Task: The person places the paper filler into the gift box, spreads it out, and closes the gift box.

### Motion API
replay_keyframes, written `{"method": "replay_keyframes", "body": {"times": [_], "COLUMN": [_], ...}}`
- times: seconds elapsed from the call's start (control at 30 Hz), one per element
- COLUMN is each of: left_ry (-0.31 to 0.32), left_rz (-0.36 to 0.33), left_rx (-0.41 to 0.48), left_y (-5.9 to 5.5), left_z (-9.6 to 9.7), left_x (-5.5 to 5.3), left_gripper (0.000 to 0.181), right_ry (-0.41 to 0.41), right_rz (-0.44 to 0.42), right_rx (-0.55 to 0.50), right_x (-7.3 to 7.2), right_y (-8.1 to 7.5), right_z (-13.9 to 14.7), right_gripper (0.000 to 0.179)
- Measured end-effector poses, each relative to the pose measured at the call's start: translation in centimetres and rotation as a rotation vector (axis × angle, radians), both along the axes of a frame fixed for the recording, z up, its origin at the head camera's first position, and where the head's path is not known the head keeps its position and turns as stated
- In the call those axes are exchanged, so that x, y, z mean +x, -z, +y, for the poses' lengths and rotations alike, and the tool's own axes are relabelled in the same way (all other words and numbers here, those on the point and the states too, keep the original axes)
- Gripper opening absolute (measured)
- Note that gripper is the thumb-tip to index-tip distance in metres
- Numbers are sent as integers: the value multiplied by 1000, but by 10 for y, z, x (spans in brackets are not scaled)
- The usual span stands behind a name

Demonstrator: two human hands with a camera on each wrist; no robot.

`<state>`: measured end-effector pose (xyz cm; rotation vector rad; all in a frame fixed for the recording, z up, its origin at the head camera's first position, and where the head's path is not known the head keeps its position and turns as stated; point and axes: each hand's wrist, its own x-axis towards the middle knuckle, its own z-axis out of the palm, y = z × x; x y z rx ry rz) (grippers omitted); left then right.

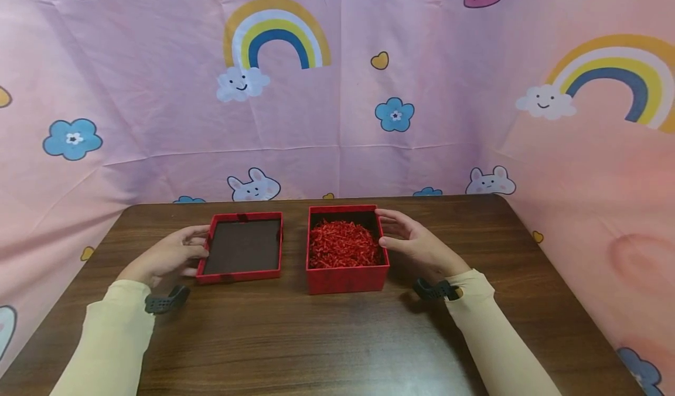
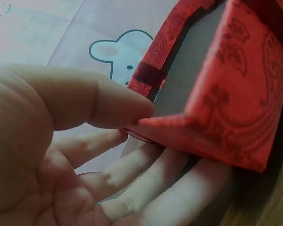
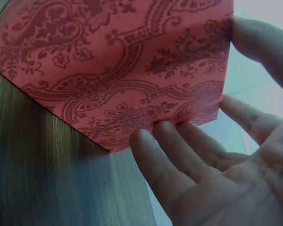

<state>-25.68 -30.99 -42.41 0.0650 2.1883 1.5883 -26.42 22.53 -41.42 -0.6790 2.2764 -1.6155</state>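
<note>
A red patterned box lid [image 1: 203,279] lies with its dark inner side up at the left of the table. My left hand [image 1: 176,252] pinches its left edge. The left wrist view has the thumb [image 2: 122,103] over the rim and the other fingers below and outside the lid [image 2: 240,94]. To the right stands a red gift box [image 1: 345,280] filled with red shredded paper [image 1: 345,243]. My right hand [image 1: 419,243] touches the box's right side. In the right wrist view its fingertips rest against the patterned wall [image 3: 132,70], with the thumb at the rim.
Both things stand on a dark brown wooden table [image 1: 337,343], near its back edge. A strip of tabletop separates lid and box. Behind and beside the table hangs a pink and purple cloth [image 1: 174,91] printed with rainbows, flowers and rabbits. Each wrist wears a dark band.
</note>
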Motion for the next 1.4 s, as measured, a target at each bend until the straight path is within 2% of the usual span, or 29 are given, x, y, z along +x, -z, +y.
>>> {"method": "replay_keyframes", "body": {"times": [0.17, 0.53, 0.73, 0.97, 1.1, 1.4], "left_ry": [-22, -70, -75, -50, -59, -50], "left_rz": [-14, 34, 92, 129, 144, 109], "left_rx": [55, 42, 31, 95, 127, 182], "left_y": [0, -5, -17, -35, -47, -70], "left_z": [2, 7, 15, 30, 42, 71], "left_x": [2, -2, -2, -2, -1, 4], "left_gripper": [78, 76, 77, 76, 76, 77], "right_ry": [-1, -9, 0, 19, 12, -16], "right_rz": [8, 13, 6, -10, -7, -12], "right_rx": [12, 14, 22, 34, 21, 27], "right_x": [0, 1, 2, 4, 5, 4], "right_y": [-1, -4, -2, -1, -2, -8], "right_z": [-1, -2, -2, -1, 0, -2], "right_gripper": [68, 69, 69, 67, 68, 68]}}
